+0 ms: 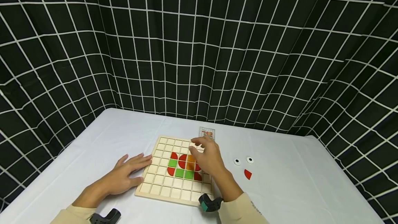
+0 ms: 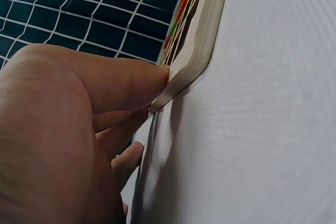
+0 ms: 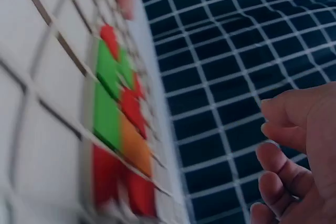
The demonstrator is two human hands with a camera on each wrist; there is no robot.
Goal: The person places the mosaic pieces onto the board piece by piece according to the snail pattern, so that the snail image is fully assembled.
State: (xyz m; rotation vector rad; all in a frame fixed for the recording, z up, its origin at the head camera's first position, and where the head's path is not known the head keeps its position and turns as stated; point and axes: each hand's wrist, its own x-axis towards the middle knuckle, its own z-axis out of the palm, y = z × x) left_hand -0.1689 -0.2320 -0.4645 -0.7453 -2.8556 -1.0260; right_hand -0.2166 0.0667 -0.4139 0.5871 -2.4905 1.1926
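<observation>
A square wooden grid board (image 1: 174, 193) lies on the table. In its middle cells are red rounded pieces (image 1: 171, 171), green squares (image 1: 179, 173) and an orange piece (image 1: 190, 163). My left hand (image 1: 122, 176) rests at the board's left edge, fingers extended; in the left wrist view its thumb (image 2: 128, 82) touches the wooden rim. Above the board's right part hovers my right hand (image 1: 209, 155), thumb and index finger apart, nothing seen between them. It covers part of the pieces. In the right wrist view its fingers (image 3: 283, 182) are bent, away from the board.
Right of the board lie two white eye discs (image 1: 237, 161) with black centres and a loose red quarter-round piece (image 1: 247, 174). A small pattern card (image 1: 207, 132) lies behind the board, partly behind the right hand. Black white-lined curtains (image 1: 174, 54) surround the white table (image 1: 286, 182).
</observation>
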